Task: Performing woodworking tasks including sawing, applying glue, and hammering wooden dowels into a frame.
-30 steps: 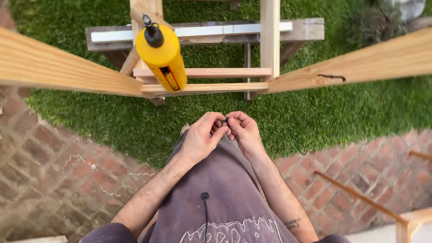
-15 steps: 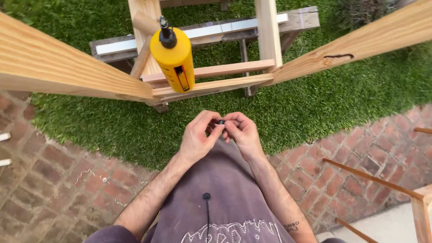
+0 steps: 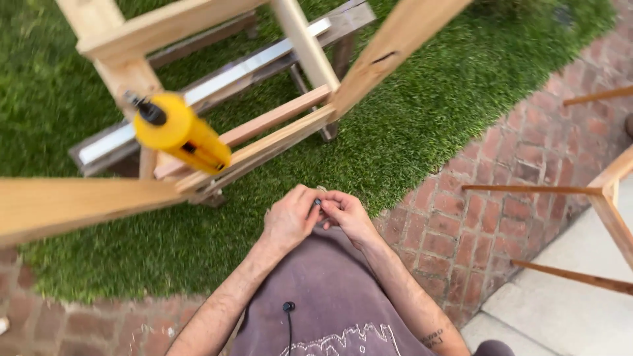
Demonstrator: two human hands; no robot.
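My left hand (image 3: 290, 219) and my right hand (image 3: 348, 216) meet in front of my stomach, fingertips pinched together on a small dark object (image 3: 318, 202), too small to identify. Both hands hover above my purple shirt (image 3: 323, 296). A yellow power tool (image 3: 181, 132) rests on the wooden frame (image 3: 264, 142) just ahead and to the left of my hands, untouched.
Wooden beams (image 3: 72, 204) cross in front of me over green artificial grass (image 3: 428, 99). A metal-topped bench (image 3: 217, 79) stands behind the frame. Brick paving (image 3: 501, 171) lies to the right, with another wooden frame (image 3: 606, 198) at the right edge.
My head has tilted and turned, so the frame and yellow tool now appear slanted and shifted left. My hands stay together at my stomach, still pinching the small object.
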